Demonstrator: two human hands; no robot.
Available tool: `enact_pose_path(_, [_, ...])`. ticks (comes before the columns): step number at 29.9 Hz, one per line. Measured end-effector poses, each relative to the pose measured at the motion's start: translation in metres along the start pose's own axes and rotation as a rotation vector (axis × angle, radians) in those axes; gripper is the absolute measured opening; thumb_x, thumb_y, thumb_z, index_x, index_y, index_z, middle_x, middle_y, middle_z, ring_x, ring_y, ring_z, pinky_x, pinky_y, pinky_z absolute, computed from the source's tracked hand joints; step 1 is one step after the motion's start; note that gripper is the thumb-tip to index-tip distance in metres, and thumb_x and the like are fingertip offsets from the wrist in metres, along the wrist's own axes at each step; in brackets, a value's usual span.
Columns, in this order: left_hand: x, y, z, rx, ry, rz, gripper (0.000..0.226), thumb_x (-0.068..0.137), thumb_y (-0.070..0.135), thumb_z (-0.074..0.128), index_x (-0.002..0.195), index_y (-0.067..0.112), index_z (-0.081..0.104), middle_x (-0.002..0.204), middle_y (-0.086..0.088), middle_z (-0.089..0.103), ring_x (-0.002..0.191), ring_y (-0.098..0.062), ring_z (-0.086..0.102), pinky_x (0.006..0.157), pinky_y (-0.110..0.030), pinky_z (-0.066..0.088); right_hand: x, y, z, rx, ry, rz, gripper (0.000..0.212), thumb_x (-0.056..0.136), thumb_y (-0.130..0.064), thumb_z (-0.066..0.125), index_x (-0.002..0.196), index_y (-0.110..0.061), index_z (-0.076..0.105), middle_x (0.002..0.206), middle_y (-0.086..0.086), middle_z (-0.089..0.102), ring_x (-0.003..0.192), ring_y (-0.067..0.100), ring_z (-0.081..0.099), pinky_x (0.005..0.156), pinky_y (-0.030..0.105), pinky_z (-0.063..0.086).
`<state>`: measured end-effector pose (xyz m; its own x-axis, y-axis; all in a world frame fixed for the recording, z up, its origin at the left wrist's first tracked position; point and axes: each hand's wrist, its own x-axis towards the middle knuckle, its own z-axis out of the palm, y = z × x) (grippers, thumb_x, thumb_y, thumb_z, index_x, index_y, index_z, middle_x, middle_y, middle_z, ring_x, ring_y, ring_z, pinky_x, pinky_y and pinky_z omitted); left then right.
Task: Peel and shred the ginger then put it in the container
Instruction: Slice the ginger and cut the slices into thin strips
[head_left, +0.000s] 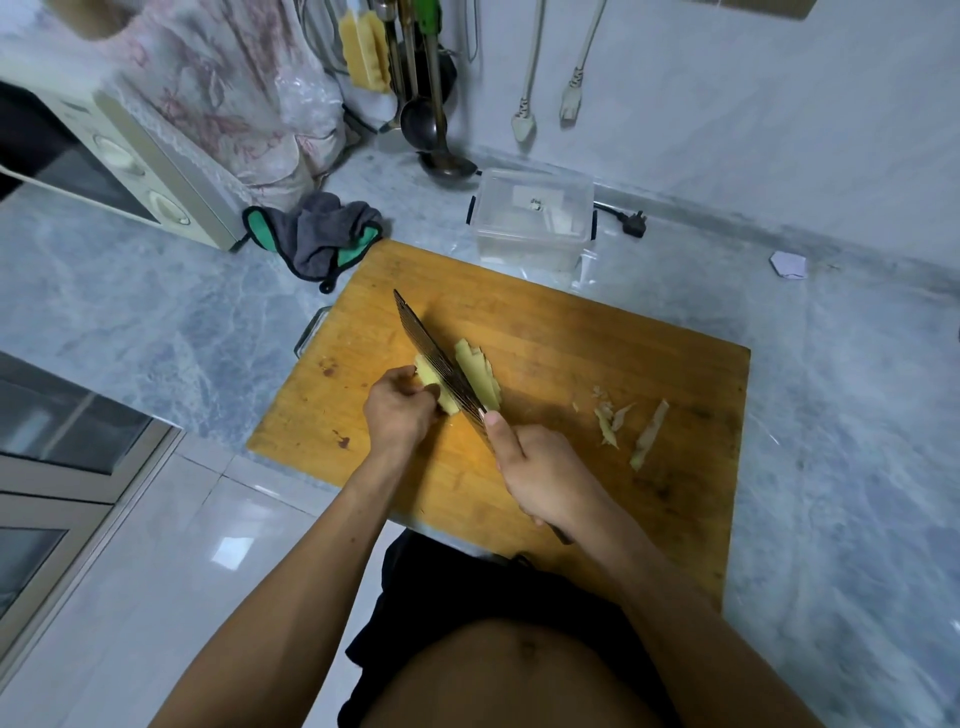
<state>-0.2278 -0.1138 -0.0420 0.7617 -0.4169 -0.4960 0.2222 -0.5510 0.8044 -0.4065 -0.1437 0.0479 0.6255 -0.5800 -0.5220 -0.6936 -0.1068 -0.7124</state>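
Two hands on the cutting board (597, 332): left hand (400, 410) curled over the peeled ginger (434, 387), pinning it to the wood; right hand (545, 478) wrapped round the knife (441, 364) handle, thumb along the blade, edge down in the ginger. Cut slices (475, 371) lie just right of the blade, peel scraps (631, 426) further right. Clear container (532, 218) sits on the counter behind the board, well apart from the ginger
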Motion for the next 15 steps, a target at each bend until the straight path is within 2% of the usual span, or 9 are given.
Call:
enact_pose_path(3, [0.003,0.005,0.001,-0.033,-0.001,-0.051,0.032,0.085,0.000,0.071,0.113,0.010,0.060,0.089,-0.007,0.067,0.063,-0.021,0.067,0.070,-0.043,0.061,-0.001,-0.003,0.002,-0.016,0.006,-0.001,0.068,0.103,-0.057,0.017,0.073,-0.008,0.054,0.060,0.011,0.050,0.050,0.023,0.050,0.061,0.045,0.052])
enact_pose_path(7, [0.002,0.010,-0.006,-0.066,0.036,-0.109,0.019,0.086,0.001,0.064,0.090,0.018,0.060,0.086,-0.009,0.068,0.066,-0.028,0.068,0.071,-0.043,0.061,-0.002,-0.002,0.002,-0.012,0.013,0.006,0.068,0.102,-0.058,0.017,0.076,-0.008,0.055,0.062,0.011,0.050,0.052,0.024,0.051,0.060,0.043,0.051])
enact_pose_path(10, [0.001,0.009,-0.021,-0.066,0.059,-0.091,0.020,0.088,0.003,0.062,0.079,0.021,0.064,0.086,-0.008,0.069,0.076,-0.028,0.068,0.073,-0.039,0.060,-0.001,0.005,-0.002,0.024,0.026,0.035,0.071,0.100,-0.062,0.019,0.079,-0.006,0.058,0.064,0.009,0.051,0.053,0.021,0.051,0.060,0.038,0.047])
enact_pose_path(12, [-0.001,0.006,-0.031,-0.059,0.078,0.000,0.022,0.087,0.001,0.063,0.077,0.020,0.066,0.083,-0.005,0.068,0.076,-0.023,0.064,0.073,-0.033,0.056,-0.001,0.010,-0.005,0.044,0.038,0.051,0.077,0.100,-0.062,0.020,0.083,0.001,0.061,0.063,0.007,0.053,0.050,0.017,0.052,0.058,0.035,0.047])
enact_pose_path(15, [-0.014,0.002,-0.043,0.031,0.084,0.357,0.026,0.084,-0.005,0.061,0.078,0.019,0.068,0.081,0.007,0.068,0.081,-0.007,0.062,0.078,-0.020,0.049,-0.002,0.013,-0.008,0.072,0.055,0.065,0.072,0.102,-0.060,0.022,0.080,-0.003,0.061,0.060,0.005,0.053,0.044,0.012,0.052,0.049,0.027,0.045])
